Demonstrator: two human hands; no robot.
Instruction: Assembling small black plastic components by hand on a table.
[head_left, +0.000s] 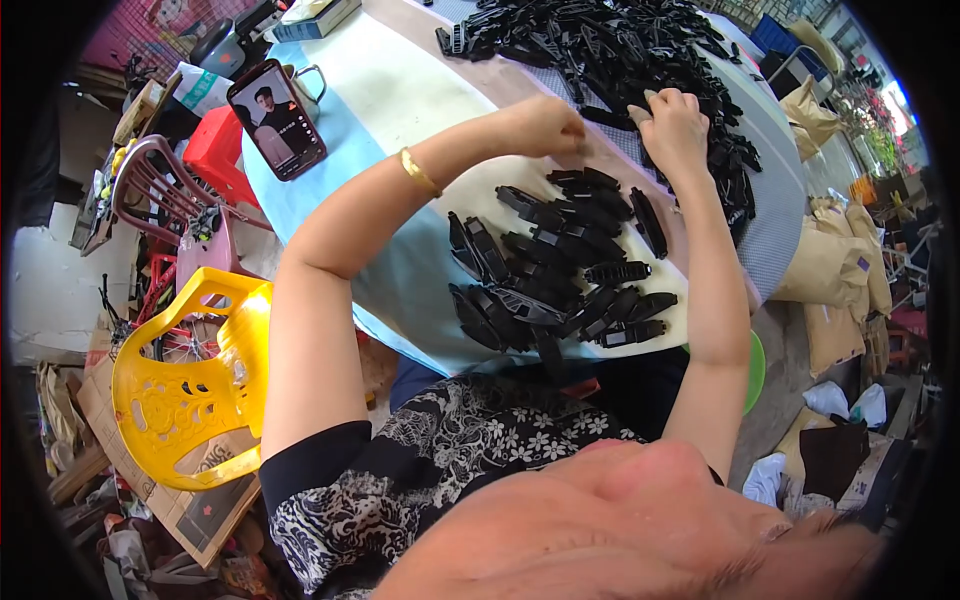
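Note:
My left hand [548,127] is over the table with its fingers curled inward; whatever they may hold is hidden from this side. To its right, my right hand [677,138] is at the near edge of a big heap of black plastic parts [590,50]. Its fingers are bent around a black plastic part [608,118], partly covered by the hand. Nearer my body, a smaller group of the same long, narrow black parts [545,250] lies in loose rows. One part [649,222] lies slightly apart, beside my right forearm.
A striped cloth [400,90] covers the round table. A phone [277,120] showing a picture leans against a metal mug [312,82] at the left. A yellow plastic chair [195,390] and a pink chair [165,190] stand left; brown paper sacks [825,260] stand right.

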